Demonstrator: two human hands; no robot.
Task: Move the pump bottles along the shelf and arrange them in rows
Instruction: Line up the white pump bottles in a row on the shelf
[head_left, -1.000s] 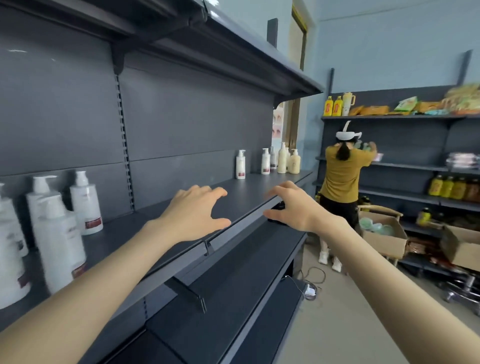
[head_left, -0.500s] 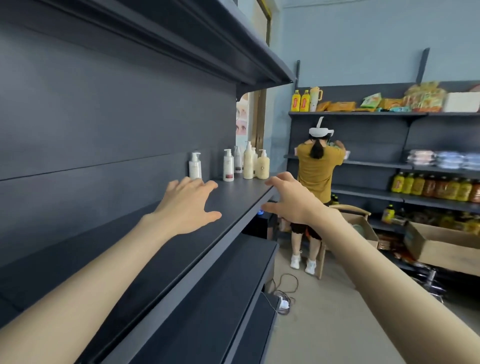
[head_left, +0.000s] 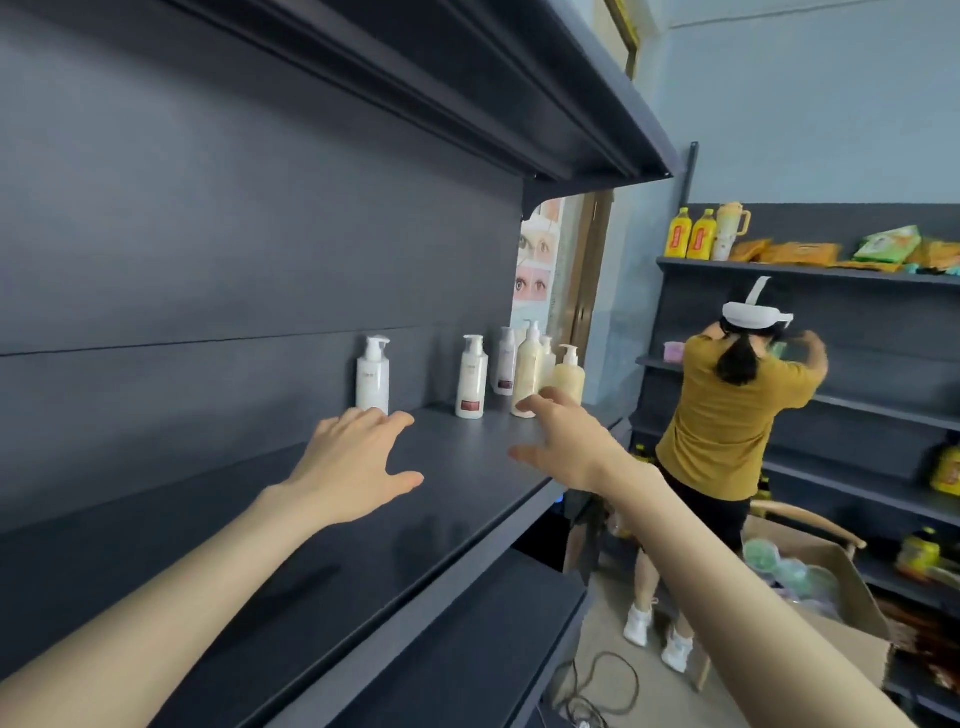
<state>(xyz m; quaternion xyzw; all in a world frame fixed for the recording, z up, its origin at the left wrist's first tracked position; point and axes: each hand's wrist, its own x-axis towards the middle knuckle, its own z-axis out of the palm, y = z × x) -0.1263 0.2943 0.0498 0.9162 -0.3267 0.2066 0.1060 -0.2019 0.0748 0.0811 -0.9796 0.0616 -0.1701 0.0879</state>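
**Hands short of the bottles at the shelf's far end**

Head view: both arms are stretched forward over the dark shelf (head_left: 291, 582), palms down. The left hand (head_left: 353, 467) has its fingers (head_left: 363, 422) spread and relaxed, holding nothing. The right hand (head_left: 566, 441) is likewise splayed and empty, thumb out to the side.

The pump bottles stand upright in a loose group ahead of both hands, toward the shelf's far end. Nearest is a lone white bottle (head_left: 372, 376), straight beyond the left fingertips. In this view the fingertips overlap its base, and I cannot tell whether they touch it. A second white bottle (head_left: 471, 379) stands apart to its right, ahead of the gap between the two hands. Farther on, a tall cream bottle (head_left: 527, 371) and a short cream bottle (head_left: 569, 376) crowd together, with a third white bottle (head_left: 505, 364) behind them. The right hand's fingertips lie over the tall one's foot, and contact is again unclear.

Every bottle's long axis is vertical, pump on top, so a grip would likely come from the side, round the body. By my reading the left hand is nearer the lone white bottle and the right hand nearer the cream pair.

Beyond the shelf, a person in a mustard shirt (head_left: 727, 415) works at another rack, beside a cardboard box (head_left: 841, 597).
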